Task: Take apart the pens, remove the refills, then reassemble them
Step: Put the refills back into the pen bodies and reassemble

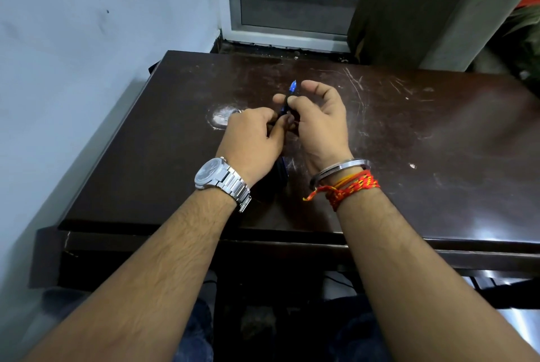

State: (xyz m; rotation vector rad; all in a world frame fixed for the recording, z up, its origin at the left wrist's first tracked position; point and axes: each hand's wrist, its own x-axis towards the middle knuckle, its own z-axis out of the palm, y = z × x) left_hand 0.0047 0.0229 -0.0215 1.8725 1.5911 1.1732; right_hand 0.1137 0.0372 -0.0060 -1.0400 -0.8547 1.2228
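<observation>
A blue pen (pixel 289 97) is held tilted over the dark wooden table (pixel 409 139), its tip pointing up and away from me. My left hand (pixel 252 138) grips its lower end, and the fingers of my right hand (pixel 317 120) close around its upper barrel. Both hands touch each other around the pen, which hides most of its body. More dark and blue pens (pixel 280 171) lie on the table under my left wrist, mostly hidden.
A white scuffed patch (pixel 222 117) marks the table left of my hands. A wall runs along the left side. A window frame (pixel 286 31) and a curtain (pixel 409 5) stand behind the table's far edge.
</observation>
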